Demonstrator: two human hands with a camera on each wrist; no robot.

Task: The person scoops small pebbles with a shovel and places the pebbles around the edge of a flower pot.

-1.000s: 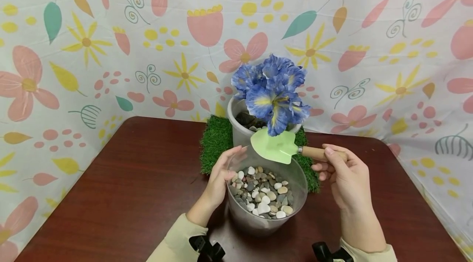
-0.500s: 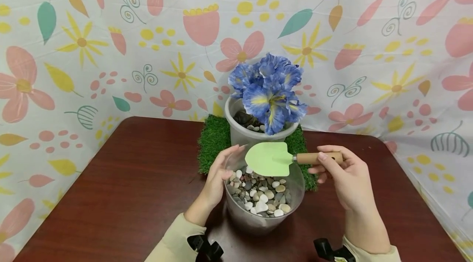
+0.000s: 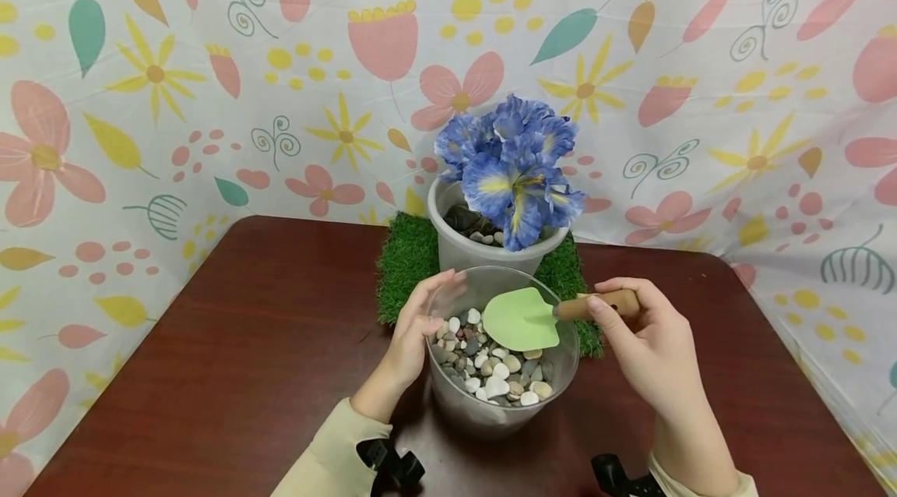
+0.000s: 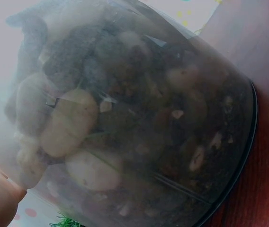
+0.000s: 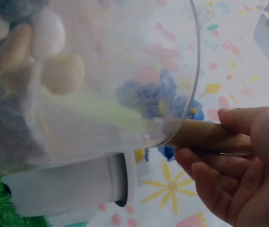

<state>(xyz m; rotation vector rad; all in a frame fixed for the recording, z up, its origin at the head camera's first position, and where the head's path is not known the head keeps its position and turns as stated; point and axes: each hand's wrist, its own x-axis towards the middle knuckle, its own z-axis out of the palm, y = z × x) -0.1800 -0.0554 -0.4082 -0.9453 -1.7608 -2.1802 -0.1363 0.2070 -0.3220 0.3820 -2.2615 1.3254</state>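
My right hand (image 3: pixel 659 341) pinches the wooden handle of a small hand trowel (image 3: pixel 522 319) between thumb and fingers. The trowel's pale green blade is inside a clear plastic bucket (image 3: pixel 483 423), just over the pebbles (image 3: pixel 494 372); whether it touches them I cannot tell. White, tan and grey stones fill the bucket's lower part. My left hand (image 3: pixel 409 337) grips the bucket's left rim, thumb near the top edge. In the right wrist view, the trowel handle (image 5: pixel 210 137) crosses the rim and the blade shows blurred through the wall.
Directly behind the bucket stands a white flowerpot (image 3: pixel 476 252) with blue iris flowers (image 3: pixel 515 178) and some stones inside. It rests on a green artificial grass mat (image 3: pixel 406 255). Beneath everything is a dark red-brown table (image 3: pixel 266 349), with a floral-print cloth (image 3: pixel 280 92) hanging behind.
The trowel has come down from in front of the flowerpot into the bucket, its blade turning along the way. My left hand stays on the rim.
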